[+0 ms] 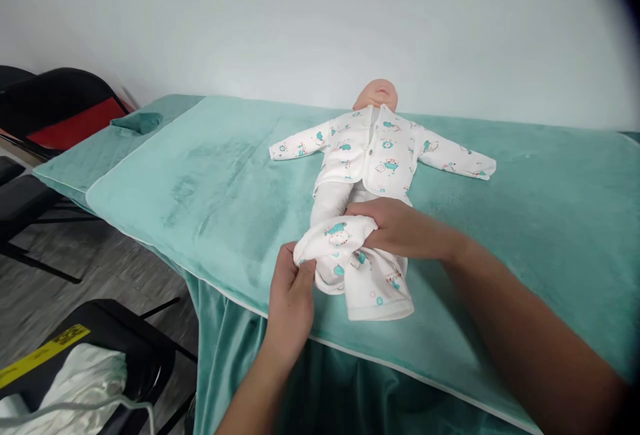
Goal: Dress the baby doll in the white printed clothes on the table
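Note:
A baby doll (379, 93) lies on its back on a green-covered bed, its head toward the wall. It wears a white printed jacket (387, 148) with both sleeves spread out sideways. Matching white printed baby pants (337, 235) are bunched around the doll's lower legs, one pant leg hanging toward the bed's near edge. My left hand (293, 295) pinches the left side of the pants' fabric. My right hand (400, 227) is closed on the upper right part of the pants, its fingertips partly hidden by cloth. The doll's feet are covered by the fabric.
The green bed cover (210, 175) spreads to both sides, with a white wall behind. Black folding chairs (55, 101) stand at the left. Nearer, a black chair (135, 335) holds a crumpled white cloth (85, 381) and a pale cable (100, 401).

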A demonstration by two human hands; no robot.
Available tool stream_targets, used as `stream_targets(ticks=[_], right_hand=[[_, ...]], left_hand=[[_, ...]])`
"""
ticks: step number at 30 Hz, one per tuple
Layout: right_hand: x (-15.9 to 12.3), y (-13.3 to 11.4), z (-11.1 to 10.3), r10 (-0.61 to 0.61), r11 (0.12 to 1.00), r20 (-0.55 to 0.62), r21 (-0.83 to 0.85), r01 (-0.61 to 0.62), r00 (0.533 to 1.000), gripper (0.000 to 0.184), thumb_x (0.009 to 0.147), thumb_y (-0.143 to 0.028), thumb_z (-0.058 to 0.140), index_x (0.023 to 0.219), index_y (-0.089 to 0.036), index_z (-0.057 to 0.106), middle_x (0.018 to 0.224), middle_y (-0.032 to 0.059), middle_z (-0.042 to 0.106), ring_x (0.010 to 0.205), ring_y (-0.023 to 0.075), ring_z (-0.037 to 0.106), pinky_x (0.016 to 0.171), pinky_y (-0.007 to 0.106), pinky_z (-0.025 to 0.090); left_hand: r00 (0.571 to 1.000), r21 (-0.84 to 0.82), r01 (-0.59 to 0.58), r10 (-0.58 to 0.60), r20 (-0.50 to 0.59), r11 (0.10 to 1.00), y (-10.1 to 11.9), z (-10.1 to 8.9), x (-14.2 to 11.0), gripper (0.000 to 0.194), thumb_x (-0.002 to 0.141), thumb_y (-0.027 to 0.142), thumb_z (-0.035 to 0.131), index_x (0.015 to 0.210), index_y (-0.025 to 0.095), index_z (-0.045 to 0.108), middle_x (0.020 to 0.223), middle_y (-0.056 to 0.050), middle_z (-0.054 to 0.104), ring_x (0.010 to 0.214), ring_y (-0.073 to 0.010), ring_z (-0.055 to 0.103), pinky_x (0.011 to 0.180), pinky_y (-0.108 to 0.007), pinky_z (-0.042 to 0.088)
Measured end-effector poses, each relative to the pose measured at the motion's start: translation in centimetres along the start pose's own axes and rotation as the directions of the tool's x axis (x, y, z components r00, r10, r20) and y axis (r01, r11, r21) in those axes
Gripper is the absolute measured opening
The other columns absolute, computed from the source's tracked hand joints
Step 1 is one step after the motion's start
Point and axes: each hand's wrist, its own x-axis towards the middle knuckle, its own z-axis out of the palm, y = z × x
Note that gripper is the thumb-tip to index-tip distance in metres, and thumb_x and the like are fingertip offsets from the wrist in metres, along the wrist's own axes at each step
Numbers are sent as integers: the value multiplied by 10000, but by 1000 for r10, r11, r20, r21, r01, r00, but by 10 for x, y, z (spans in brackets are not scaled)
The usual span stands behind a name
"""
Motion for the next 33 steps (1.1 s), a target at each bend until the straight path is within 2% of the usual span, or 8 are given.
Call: stream_targets(ticks=[3,7,12,14,18,24,29,33], right_hand=[[1,4,-3,23,993,36,116,-27,999,258,850,-463,646,807,-216,586,829,-20,663,761,166,558,640,274,372],[1,11,-8,-7,972,124,233,-23,992,294,860,-499,659,909,-211,627,894,-6,683,818,186,597,665,279,418],[1,11,-11,-49,965,180,261,0,983,315,851,-473,682,1038,-220,657,1016,-2,715,915,211,642,735,292,472],[1,7,-8,-12,970,150,242,-25,989,306,856,-454,681,1072,-238,668,1034,-13,728,932,214,654,759,298,478],[3,0,1,66,984,39,163,-71,997,230,904,-399,602,1049,-243,689,987,-8,738,904,218,658,745,307,459],[7,1,7,135,987,-133,106,-121,982,163,893,-381,591,910,-228,644,839,-16,702,767,185,621,655,290,418],[9,1,1,168,979,-100,135,-153,981,202,833,-360,670,988,-230,664,941,-6,730,846,206,653,708,298,447],[12,2,3,191,981,-181,79,-180,965,202,824,-329,665,993,-219,675,957,15,742,852,219,658,700,303,443]], left_hand=[[997,63,-82,81,8,995,3,-2,22,160,923,368,582,972,216,593,864,13,629,806,-145,553,690,-241,437],[990,7,-133,133,36,991,-4,0,45,150,917,368,573,982,233,578,877,5,628,792,-157,560,704,-271,450],[979,-87,-193,187,-79,977,-8,6,63,180,831,376,650,950,251,601,826,-10,624,733,-186,551,661,-301,441],[985,-99,-163,157,-65,982,-4,7,68,169,806,370,673,892,242,603,799,-6,611,715,-178,538,645,-293,431],[992,-28,-103,104,75,994,5,3,72,245,868,446,626,853,205,591,779,13,588,696,-135,491,639,-258,404],[977,78,-205,199,71,976,11,5,89,261,918,442,574,823,200,550,768,24,549,715,-129,476,660,-251,393],[884,129,-465,451,120,876,13,19,127,161,959,358,515,920,207,552,890,-7,610,813,-153,533,734,-270,420],[795,174,-606,583,169,776,13,32,157,167,981,361,475,942,215,548,905,-24,630,834,-172,564,762,-287,427]])
